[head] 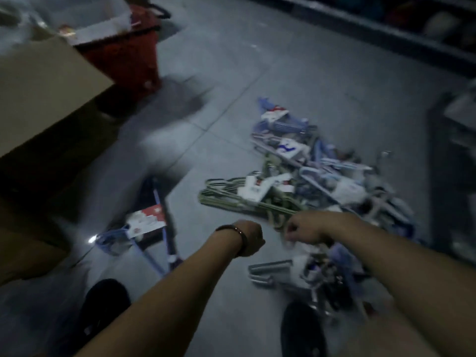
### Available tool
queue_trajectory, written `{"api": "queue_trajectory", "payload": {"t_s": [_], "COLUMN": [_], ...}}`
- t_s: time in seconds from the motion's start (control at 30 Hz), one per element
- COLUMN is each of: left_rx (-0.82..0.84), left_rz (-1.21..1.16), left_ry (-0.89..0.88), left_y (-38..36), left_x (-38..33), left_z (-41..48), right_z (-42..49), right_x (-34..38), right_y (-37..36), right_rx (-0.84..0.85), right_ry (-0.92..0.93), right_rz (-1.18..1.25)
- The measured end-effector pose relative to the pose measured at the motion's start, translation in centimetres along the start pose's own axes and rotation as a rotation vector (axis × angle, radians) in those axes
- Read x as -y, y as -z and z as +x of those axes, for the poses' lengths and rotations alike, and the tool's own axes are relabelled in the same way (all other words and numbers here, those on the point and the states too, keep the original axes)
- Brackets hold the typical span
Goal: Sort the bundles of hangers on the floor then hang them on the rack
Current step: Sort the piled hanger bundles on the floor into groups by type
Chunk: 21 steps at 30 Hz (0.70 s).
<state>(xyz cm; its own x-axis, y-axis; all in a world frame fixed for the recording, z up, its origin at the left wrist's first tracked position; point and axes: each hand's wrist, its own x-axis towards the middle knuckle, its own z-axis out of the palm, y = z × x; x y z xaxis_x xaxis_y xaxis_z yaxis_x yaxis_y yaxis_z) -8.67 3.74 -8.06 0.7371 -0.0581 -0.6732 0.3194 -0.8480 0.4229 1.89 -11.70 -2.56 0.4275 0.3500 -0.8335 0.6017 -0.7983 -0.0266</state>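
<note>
A pile of hanger bundles [316, 171] in blue, purple and grey with white labels lies on the grey floor. At its near left edge sits a green hanger bundle [247, 199] with a white label. My right hand [306, 230] is curled at that bundle's hook end and seems to grip it; blur hides the fingers. Just to the left, my left hand [251, 237] is curled into a fist with nothing visible in it and a dark band on the wrist. A blue bundle with a red-and-white label [144, 225] lies apart on the left. A grey bundle [270, 270] lies near my feet.
A large cardboard box [43, 94] stands at the left, with a red basket [128, 50] behind it. Dark shelving [453, 161] lines the right side and the far wall. My two dark shoes [103, 305] are at the bottom edge. Bare floor tiles [296, 60] stretch beyond the pile.
</note>
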Motion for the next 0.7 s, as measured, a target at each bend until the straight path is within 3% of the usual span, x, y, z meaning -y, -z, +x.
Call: {"api": "queue_trajectory", "payload": {"t_s": [0.07,0.13,0.23,0.3,0.37,0.5,0.6,0.7], "left_rx": [-0.056,-0.051,-0.021,0.004,0.067,0.205,0.172,0.184], "left_rz": [-0.033,-0.048,0.014,0.042,-0.057,-0.442,-0.584,-0.741], "left_ry": [-0.125,-0.186,-0.193,-0.184,-0.139,0.065,0.079,0.093], "left_y": [0.1,-0.6,-2.7,-4.5,-6.5,-10.3,-13.8,-16.4], "left_x": [-5.7,-10.0,-14.7,-16.8,-18.3,-20.7,-21.3,-21.6], "left_z": [-0.9,-1.2,-0.2,1.6,3.7,6.7,9.1,10.4], "right_z": [-4.1,-7.7,-10.9,-11.1,-10.0,-6.4,-3.1,-0.5], "right_x": [-5.1,-10.1,-17.5,-22.0,-25.6,-28.5,-29.4,-30.5], "right_y": [0.5,0.0,-3.4,-7.6,-12.6,-21.1,-24.6,-28.4], "right_rx": [-0.051,-0.208,-0.525,-0.640,-0.637,-0.466,-0.485,-0.603], "right_ry": [-0.028,-0.048,-0.149,-0.286,-0.395,-0.376,-0.355,-0.548], "right_rz": [0.158,0.384,0.700,0.798,0.820,0.881,0.905,0.957]}}
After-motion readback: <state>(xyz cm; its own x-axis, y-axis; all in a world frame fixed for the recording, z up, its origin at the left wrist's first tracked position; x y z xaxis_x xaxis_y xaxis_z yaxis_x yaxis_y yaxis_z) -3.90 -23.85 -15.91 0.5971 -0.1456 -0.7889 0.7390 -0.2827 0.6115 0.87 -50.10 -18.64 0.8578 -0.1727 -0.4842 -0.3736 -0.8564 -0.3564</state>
